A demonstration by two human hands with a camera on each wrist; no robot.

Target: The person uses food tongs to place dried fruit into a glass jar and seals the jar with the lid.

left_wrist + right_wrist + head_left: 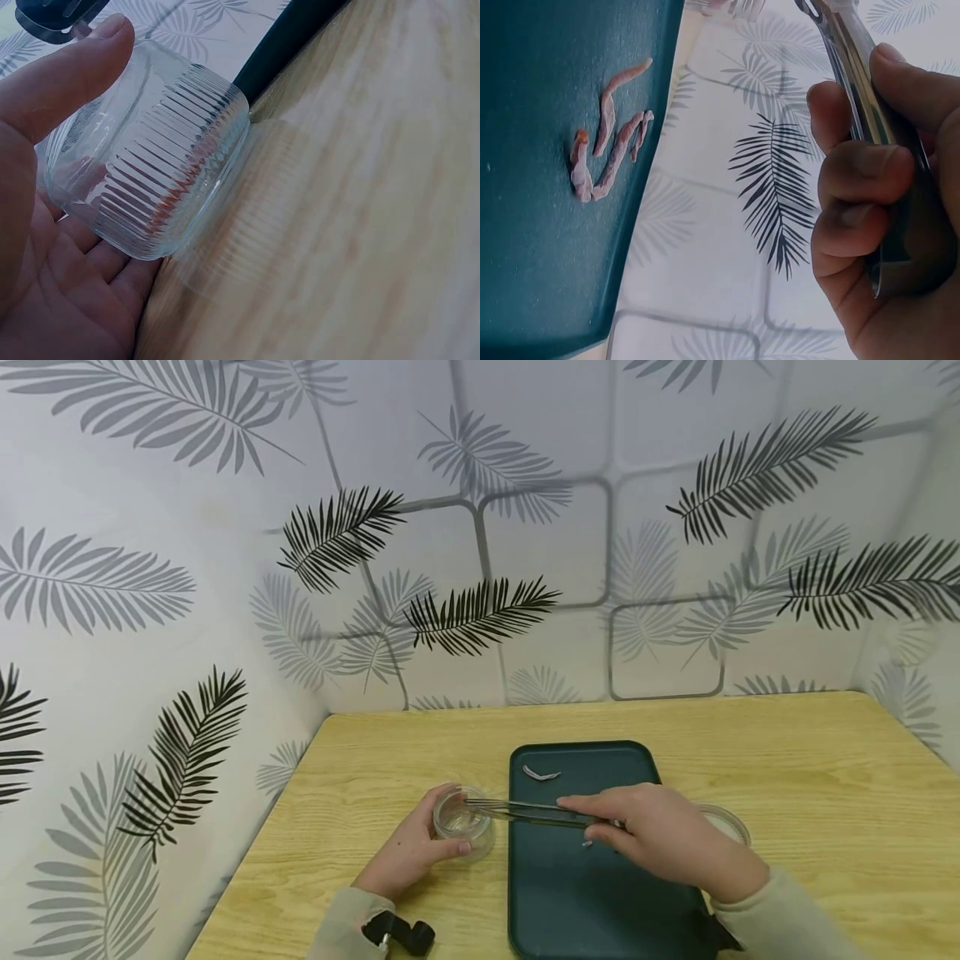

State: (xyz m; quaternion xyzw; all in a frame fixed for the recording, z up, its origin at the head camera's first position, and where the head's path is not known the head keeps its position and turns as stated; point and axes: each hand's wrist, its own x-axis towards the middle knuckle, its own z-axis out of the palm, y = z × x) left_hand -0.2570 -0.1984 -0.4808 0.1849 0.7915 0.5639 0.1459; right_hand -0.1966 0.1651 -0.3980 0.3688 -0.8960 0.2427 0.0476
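Right hand (658, 839), fingers curled round metal tongs (573, 817), points their long axis leftward across a dark green tray (570, 893), the tips at the mouth of a glass jar (484, 841) just left of the tray, gripped by the nearer left hand (408, 850).

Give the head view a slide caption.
Left hand holds a glass jar while the right hand holds tongs at its mouth.
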